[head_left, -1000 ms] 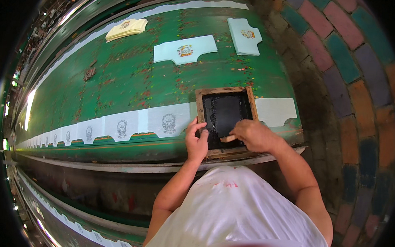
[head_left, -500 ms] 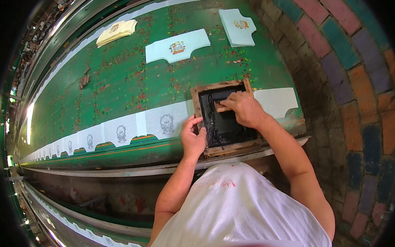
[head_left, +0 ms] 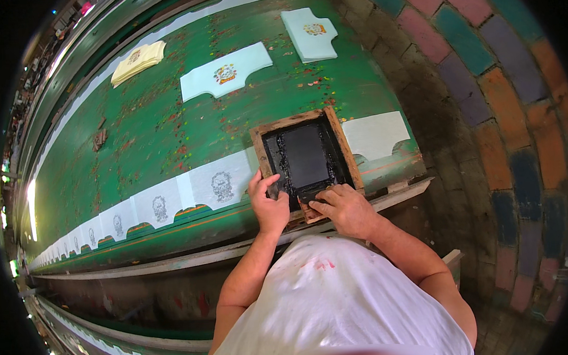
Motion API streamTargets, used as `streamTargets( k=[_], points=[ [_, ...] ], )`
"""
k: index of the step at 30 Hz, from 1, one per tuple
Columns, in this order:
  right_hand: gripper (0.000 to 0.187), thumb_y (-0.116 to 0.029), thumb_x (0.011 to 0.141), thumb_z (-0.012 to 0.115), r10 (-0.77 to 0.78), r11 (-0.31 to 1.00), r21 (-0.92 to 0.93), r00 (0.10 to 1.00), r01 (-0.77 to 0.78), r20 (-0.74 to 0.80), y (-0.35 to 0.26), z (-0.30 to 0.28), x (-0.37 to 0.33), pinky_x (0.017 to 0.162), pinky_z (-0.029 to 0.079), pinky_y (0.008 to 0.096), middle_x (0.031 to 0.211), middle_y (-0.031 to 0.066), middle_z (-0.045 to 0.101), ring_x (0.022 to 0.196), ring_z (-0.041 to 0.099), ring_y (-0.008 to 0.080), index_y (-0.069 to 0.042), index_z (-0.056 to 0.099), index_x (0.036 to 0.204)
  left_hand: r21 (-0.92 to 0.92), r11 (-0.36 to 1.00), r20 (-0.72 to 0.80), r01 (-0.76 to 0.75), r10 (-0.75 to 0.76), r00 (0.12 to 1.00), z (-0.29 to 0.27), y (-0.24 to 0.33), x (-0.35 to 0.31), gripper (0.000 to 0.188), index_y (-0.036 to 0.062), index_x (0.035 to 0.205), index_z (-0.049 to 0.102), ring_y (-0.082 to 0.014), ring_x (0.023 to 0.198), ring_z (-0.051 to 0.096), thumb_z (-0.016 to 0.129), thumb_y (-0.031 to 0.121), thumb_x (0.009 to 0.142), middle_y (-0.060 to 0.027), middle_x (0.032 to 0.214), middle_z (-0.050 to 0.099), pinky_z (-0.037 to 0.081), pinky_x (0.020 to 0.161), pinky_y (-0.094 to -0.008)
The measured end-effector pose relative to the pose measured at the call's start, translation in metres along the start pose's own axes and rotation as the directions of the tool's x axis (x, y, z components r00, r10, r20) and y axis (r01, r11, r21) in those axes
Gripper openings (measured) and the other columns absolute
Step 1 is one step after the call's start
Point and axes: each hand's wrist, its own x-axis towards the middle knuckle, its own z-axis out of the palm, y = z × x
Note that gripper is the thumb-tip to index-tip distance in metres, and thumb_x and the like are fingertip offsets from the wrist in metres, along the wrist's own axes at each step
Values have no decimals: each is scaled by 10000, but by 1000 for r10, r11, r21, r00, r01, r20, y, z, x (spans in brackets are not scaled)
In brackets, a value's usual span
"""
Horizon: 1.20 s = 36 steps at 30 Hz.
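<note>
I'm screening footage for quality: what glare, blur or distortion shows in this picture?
Head view: bright glare at the far left of the green table; head view: the coloured bricks bow along the dark rim; head view: a pale strip at the bottom is blurred, while the wooden frame looks fairly sharp.

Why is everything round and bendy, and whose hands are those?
There's no robot here, just a person. Every picture comes from a wide camera worn on that person's head, looking down, so straight edges bend. The left hand touches the left side of a wooden frame with a black middle. The right hand is at its near end; anything under those fingers is mostly hidden. The green table also has a yellow stack, pale blue pieces with colourful pictures, and white pieces with dark drawings.
</note>
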Motion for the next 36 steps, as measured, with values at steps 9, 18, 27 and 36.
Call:
streamTargets(
  k=[9, 18, 27, 36],
  points=[
    [348, -84, 947, 861, 238, 971, 107, 810, -214, -536, 66, -31, -21, 1097, 573, 559, 1288, 177, 798, 1244, 738, 401, -35, 811, 1288, -389, 921, -131, 13, -69, 989, -32, 6, 21, 504, -37, 1300, 749, -358, 1574, 597, 740, -186, 819, -324, 1721, 564, 475, 1299, -436],
    [279, -127, 920, 876, 300, 890, -162, 815, -426, -495, 123, 17, 24, 970, 584, 526, 1178, 141, 801, 1115, 734, 375, -67, 836, 1189, -434, 898, -389, -76, -111, 914, -148, 11, 44, 544, -70, 1335, 703, -335, 1556, 611, 693, -266, 828, -292, 1784, 511, 495, 1305, -448],
    [142, -47, 898, 770, 288, 839, -447, 951, -309, -115, 181, 15, 72, 955, 598, 507, 1113, 123, 797, 1131, 749, 354, -89, 830, 1020, -406, 913, -496, -44, -179, 850, -194, 5, 19, 632, -54, 1434, 672, -327, 1552, 612, 662, -272, 840, -288, 1746, 545, 530, 1255, -411],
    [136, -64, 908, 787, 308, 889, -338, 949, -310, -62, 174, -3, 63, 966, 606, 518, 1110, 127, 808, 1078, 779, 355, -72, 812, 1042, -395, 914, -534, -88, -150, 832, -218, -2, 28, 585, -33, 1408, 660, -312, 1512, 629, 664, -258, 868, -267, 1788, 505, 547, 1249, -434]
  ],
)
